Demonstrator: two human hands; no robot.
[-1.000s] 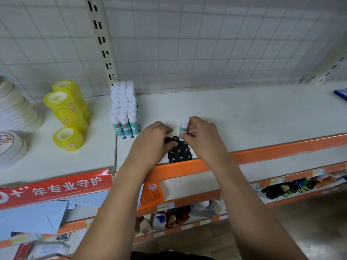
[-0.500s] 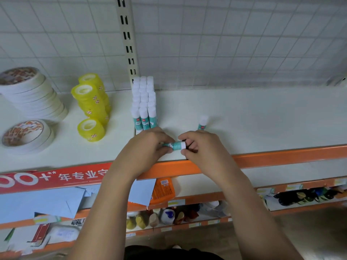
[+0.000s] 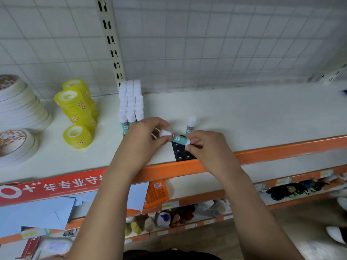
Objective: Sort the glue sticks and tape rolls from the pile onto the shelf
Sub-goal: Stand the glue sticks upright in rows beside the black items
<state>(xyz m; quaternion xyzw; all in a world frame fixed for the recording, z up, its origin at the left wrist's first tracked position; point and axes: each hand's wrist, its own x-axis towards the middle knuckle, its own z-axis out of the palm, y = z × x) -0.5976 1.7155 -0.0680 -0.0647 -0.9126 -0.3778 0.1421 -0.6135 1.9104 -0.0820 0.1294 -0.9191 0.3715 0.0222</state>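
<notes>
Two hands at centre frame, our left hand (image 3: 144, 136) and right hand (image 3: 206, 147), pinch one smooth cylindrical glue stick (image 3: 177, 138) just behind the orange front edge (image 3: 281, 149); white shelf (image 3: 253, 115) stretches wide rightward.

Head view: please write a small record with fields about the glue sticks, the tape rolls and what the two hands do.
held glue stick: level between both hands, above the shelf front
left hand: holds the white cap end
right hand: pinches the base end
single glue stick: upright on the shelf, behind the hands
glue stick block: upright rows, behind the left hand
yellow tape rolls: stacked left of the block
black pack: under the hands at the shelf edge
</notes>
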